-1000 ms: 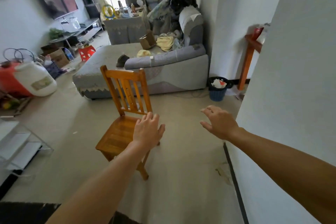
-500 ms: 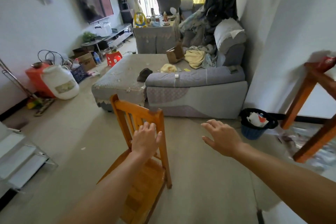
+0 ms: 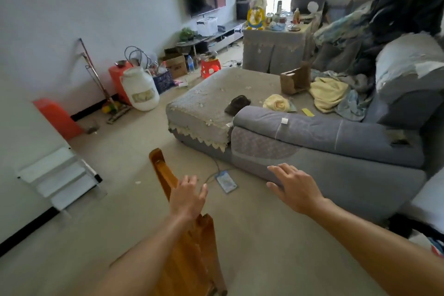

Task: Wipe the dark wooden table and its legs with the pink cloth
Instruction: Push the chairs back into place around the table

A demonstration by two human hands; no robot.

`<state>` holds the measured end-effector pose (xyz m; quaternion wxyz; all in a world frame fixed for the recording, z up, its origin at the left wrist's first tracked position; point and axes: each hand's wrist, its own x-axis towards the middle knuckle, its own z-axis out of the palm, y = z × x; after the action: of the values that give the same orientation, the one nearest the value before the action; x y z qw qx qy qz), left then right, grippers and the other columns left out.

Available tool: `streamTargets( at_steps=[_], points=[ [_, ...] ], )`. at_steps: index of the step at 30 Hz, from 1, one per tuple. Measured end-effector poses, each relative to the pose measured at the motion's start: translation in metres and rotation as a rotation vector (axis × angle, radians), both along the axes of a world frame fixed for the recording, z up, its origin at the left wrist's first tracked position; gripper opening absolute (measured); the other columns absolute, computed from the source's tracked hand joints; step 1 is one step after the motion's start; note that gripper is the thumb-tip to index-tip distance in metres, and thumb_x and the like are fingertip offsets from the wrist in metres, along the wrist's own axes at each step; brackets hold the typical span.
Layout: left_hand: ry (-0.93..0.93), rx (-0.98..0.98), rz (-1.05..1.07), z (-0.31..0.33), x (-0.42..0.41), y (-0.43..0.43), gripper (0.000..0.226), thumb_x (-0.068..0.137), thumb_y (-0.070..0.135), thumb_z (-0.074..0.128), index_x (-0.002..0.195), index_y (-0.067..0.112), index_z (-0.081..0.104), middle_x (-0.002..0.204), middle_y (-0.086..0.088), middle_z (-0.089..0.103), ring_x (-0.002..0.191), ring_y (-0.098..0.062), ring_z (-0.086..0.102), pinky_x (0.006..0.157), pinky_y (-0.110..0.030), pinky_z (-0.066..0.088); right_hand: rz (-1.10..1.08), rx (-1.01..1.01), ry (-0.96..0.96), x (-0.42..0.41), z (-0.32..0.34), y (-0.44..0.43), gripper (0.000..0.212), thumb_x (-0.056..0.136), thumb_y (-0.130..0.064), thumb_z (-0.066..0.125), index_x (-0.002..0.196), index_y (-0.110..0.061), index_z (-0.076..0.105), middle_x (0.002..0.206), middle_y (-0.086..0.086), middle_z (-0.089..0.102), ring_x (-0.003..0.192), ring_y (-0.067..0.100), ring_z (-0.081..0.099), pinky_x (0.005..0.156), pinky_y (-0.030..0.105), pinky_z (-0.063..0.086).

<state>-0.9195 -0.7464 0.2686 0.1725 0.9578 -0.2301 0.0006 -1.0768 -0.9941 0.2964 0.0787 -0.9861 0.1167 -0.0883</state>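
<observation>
Both hands are empty, fingers spread. The left hand [image 3: 188, 197] is above the orange-brown slatted wooden chair [image 3: 197, 257], and the right hand [image 3: 298, 191] is before the grey fabric sofa [image 3: 336, 137]. The pink cloth and dark wooden table are out of view, so wiping appears unstarted.

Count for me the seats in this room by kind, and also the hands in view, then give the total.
Wooden chair: 1
Grey sofa: 1
Red plastic stool: 1
Hands: 2, the left hand and the right hand, both with straight fingers and holding nothing
Total: 5
</observation>
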Motion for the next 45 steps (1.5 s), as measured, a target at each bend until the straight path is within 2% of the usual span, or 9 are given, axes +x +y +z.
streamTargets(
  at_steps=[6, 15, 18, 28, 31, 33, 35, 42, 45],
  points=[
    [0.089, -0.004, 0.305, -0.004, 0.025, -0.020, 0.040, 0.097, 0.044, 0.045, 0.126, 0.016, 0.054, 0.124, -0.004, 0.052, 0.109, -0.019, 0.054, 0.091, -0.032, 0.048, 0.309, 0.041, -0.008, 0.123, 0.011, -0.037, 0.041, 0.087, -0.039, 0.067, 0.123, -0.018, 0.062, 0.110, 0.003, 0.067, 0.092, 0.026, 0.067, 0.069, 0.037, 0.054],
    [0.239, -0.128, 0.641, -0.038, 0.057, -0.005, 0.033, 0.100, 0.046, 0.039, 0.116, 0.020, 0.053, 0.103, 0.007, 0.060, 0.090, -0.008, 0.059, 0.075, -0.020, 0.047, 0.805, 0.059, 0.022, 0.275, 0.002, 0.051, 0.044, 0.099, -0.045, 0.045, 0.136, -0.021, 0.046, 0.132, 0.000, 0.055, 0.114, 0.020, 0.056, 0.090, 0.034, 0.045],
    [0.301, -0.182, 0.761, -0.047, 0.074, -0.018, 0.036, 0.100, 0.043, 0.043, 0.125, 0.018, 0.043, 0.108, 0.004, 0.061, 0.094, -0.010, 0.063, 0.075, -0.020, 0.052, 0.908, 0.011, 0.093, 0.315, -0.004, 0.065, 0.046, 0.100, -0.048, 0.041, 0.139, -0.024, 0.041, 0.136, -0.002, 0.052, 0.117, 0.017, 0.054, 0.092, 0.032, 0.044],
    [0.314, -0.099, 0.826, -0.044, 0.085, -0.020, 0.036, 0.100, 0.048, 0.036, 0.122, 0.021, 0.040, 0.110, 0.003, 0.057, 0.091, -0.015, 0.060, 0.077, -0.027, 0.052, 1.175, -0.004, 0.295, 0.424, -0.002, 0.164, 0.048, 0.098, -0.052, 0.039, 0.138, -0.025, 0.046, 0.140, 0.000, 0.050, 0.122, 0.023, 0.053, 0.096, 0.041, 0.045],
    [0.337, -0.053, 0.830, -0.039, 0.084, -0.019, 0.038, 0.099, 0.050, 0.035, 0.121, 0.019, 0.039, 0.109, 0.000, 0.055, 0.092, -0.021, 0.059, 0.075, -0.032, 0.047, 1.284, -0.143, 0.411, 0.423, -0.027, 0.189, 0.043, 0.099, -0.054, 0.033, 0.117, -0.024, 0.059, 0.119, 0.000, 0.063, 0.106, 0.022, 0.060, 0.083, 0.036, 0.046],
    [0.371, -0.041, 0.854, -0.034, 0.084, -0.017, 0.038, 0.098, 0.053, 0.036, 0.118, 0.021, 0.040, 0.108, 0.000, 0.056, 0.092, -0.024, 0.059, 0.079, -0.037, 0.048, 1.364, -0.278, 0.288, 0.422, -0.040, 0.192, 0.044, 0.100, -0.051, 0.029, 0.101, -0.023, 0.062, 0.105, 0.000, 0.067, 0.092, 0.020, 0.062, 0.071, 0.032, 0.044],
    [0.377, -0.012, 0.907, -0.031, 0.088, -0.014, 0.039, 0.097, 0.055, 0.037, 0.117, 0.021, 0.042, 0.109, -0.001, 0.058, 0.094, -0.025, 0.058, 0.083, -0.039, 0.048, 1.441, -0.268, 0.191, 0.432, -0.045, 0.194, 0.043, 0.101, -0.047, 0.028, 0.100, -0.023, 0.064, 0.105, 0.001, 0.067, 0.094, 0.021, 0.063, 0.073, 0.032, 0.046],
    [0.418, 0.067, 1.308, -0.039, 0.084, -0.044, 0.056, 0.088, 0.075, 0.028, 0.105, 0.028, 0.054, 0.105, 0.008, 0.063, 0.087, -0.011, 0.060, 0.082, -0.027, 0.050, 1.724, -0.301, 0.244, 0.466, -0.049, 0.204, 0.041, 0.101, -0.039, 0.030, 0.104, -0.019, 0.065, 0.108, 0.005, 0.068, 0.098, 0.026, 0.064, 0.073, 0.033, 0.045],
    [0.524, 0.259, 1.507, -0.027, 0.060, -0.072, 0.059, 0.087, 0.078, 0.027, 0.105, 0.029, 0.054, 0.104, 0.008, 0.061, 0.093, -0.013, 0.057, 0.089, -0.033, 0.045, 1.824, -0.291, 0.251, 0.483, -0.053, 0.203, 0.037, 0.100, -0.037, 0.032, 0.094, -0.020, 0.064, 0.101, 0.005, 0.068, 0.091, 0.025, 0.064, 0.066, 0.031, 0.040]
  ],
)
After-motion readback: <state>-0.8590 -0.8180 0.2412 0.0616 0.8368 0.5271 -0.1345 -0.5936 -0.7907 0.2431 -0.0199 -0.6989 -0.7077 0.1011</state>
